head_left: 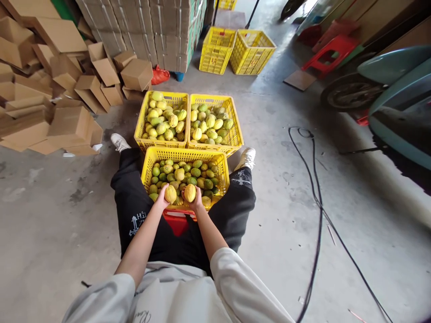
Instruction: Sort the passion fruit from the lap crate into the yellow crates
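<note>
Here I see both forearms run forward from the lap, converging, wrists close together over the near rim of the nearest yellow crate [150,167]. My left hand [164,198] is cupped round a yellowish fruit [170,194], fingers curled under it. My right hand [195,199] grips a second yellow fruit [190,193] the same way. The two fruits sit just beside each other. Beyond the hands, two more fruit crates [187,120] stand side by side.
</note>
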Action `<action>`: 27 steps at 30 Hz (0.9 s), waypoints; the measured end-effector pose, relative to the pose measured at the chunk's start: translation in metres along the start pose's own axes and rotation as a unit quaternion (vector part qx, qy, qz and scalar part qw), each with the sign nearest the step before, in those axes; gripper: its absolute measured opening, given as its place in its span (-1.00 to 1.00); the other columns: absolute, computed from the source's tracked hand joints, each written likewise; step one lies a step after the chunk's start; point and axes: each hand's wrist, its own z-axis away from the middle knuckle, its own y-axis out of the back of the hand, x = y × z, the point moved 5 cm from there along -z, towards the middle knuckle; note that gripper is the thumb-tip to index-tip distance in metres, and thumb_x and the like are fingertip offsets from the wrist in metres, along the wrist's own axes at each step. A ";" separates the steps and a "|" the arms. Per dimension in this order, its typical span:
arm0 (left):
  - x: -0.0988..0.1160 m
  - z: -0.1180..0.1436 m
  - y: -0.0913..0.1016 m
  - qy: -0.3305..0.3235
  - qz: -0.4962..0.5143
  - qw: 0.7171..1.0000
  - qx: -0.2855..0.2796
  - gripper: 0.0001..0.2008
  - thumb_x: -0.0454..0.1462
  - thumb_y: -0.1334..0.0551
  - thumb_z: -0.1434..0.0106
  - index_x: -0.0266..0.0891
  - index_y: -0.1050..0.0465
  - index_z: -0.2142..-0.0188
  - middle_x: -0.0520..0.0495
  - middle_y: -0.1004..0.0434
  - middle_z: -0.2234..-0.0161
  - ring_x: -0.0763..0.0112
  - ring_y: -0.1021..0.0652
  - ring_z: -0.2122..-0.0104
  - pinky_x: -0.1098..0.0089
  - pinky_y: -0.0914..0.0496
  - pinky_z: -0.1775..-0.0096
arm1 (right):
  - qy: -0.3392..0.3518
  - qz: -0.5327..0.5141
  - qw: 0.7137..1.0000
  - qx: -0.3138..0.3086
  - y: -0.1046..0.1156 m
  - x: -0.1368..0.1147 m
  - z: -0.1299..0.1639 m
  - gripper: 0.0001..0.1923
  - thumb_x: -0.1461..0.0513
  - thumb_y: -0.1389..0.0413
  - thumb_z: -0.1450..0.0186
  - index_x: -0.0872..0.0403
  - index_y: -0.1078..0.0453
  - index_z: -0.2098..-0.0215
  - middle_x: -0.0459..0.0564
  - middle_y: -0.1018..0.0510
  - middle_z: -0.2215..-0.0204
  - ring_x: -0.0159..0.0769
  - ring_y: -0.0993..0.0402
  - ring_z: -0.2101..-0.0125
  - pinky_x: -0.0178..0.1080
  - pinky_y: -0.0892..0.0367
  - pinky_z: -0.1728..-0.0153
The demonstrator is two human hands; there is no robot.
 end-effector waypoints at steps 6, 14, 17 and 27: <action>0.000 0.000 0.003 0.008 0.069 0.997 0.022 -0.68 -0.05 -0.06 -0.43 -0.23 -0.42 0.15 -0.09 -0.54 0.43 0.26 -0.62 0.43 0.32 -0.54 0.39 | 0.012 -0.017 0.999 0.032 0.002 0.000 -0.001 -0.78 0.06 -0.18 -0.29 0.02 -0.37 0.36 -0.11 -0.56 0.53 -0.32 -0.55 0.49 -0.28 -0.54 0.41; 0.000 0.007 -0.006 -0.029 0.031 0.999 -0.019 -0.74 -0.10 -0.20 -0.38 -0.28 -0.43 0.22 -0.07 -0.56 0.45 0.38 -0.60 0.50 0.45 -0.50 0.44 | 0.010 -0.011 1.000 0.023 0.003 -0.003 0.003 -0.67 0.02 0.00 -0.37 0.07 -0.41 0.36 0.00 -0.58 0.55 -0.27 -0.54 0.52 -0.26 -0.53 0.48; -0.001 0.005 -0.006 -0.037 0.011 0.999 -0.015 -0.76 -0.12 -0.24 -0.35 -0.29 -0.45 0.23 -0.07 -0.56 0.47 0.39 -0.58 0.53 0.48 -0.48 0.47 | 0.007 -0.012 1.000 0.012 0.004 -0.001 0.001 -0.66 0.03 0.03 -0.37 0.08 -0.42 0.35 0.04 -0.60 0.51 -0.25 -0.56 0.49 -0.24 -0.53 0.46; 0.001 0.000 0.003 -0.038 0.083 0.995 0.034 -0.79 -0.11 -0.20 -0.36 -0.20 -0.39 0.29 0.00 -0.52 0.48 0.34 -0.61 0.46 0.37 -0.55 0.38 | 0.028 0.006 0.999 0.036 0.006 -0.001 -0.003 -0.78 0.06 -0.22 -0.27 0.03 -0.38 0.32 -0.10 -0.57 0.51 -0.28 -0.54 0.54 -0.26 -0.52 0.48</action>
